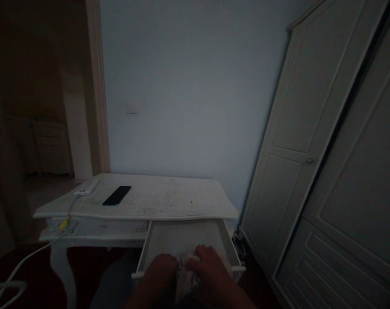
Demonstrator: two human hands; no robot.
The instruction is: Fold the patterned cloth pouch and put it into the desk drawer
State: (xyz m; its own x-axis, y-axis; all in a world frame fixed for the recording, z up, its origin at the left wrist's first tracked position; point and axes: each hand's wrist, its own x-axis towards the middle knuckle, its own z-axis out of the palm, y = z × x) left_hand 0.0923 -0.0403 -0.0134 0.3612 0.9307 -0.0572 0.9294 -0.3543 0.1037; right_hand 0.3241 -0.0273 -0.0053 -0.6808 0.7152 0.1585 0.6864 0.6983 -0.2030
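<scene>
Both hands are at the front of a pulled-out white drawer (188, 234), gripping a pale patterned cloth (186, 281). My left hand (164, 267) is closed at the cloth's left side, its fingertips mostly hidden. On the other side, my right hand (208, 262) has its fingers curled over the bunched top of the cloth. The cloth hangs between my wrists across the drawer's front edge, and its lower part runs out of the picture. The drawer's bare floor shows behind my hands. It slides out from the right half of a worn white desk (169, 193).
A dark phone (117, 195) and a white power strip (87, 187) lie on the desk's left side. A white cable (30, 255) droops to the floor. The wardrobe (288, 163) stands close on the right, a wall (188, 94) behind the desk, a doorway on the left.
</scene>
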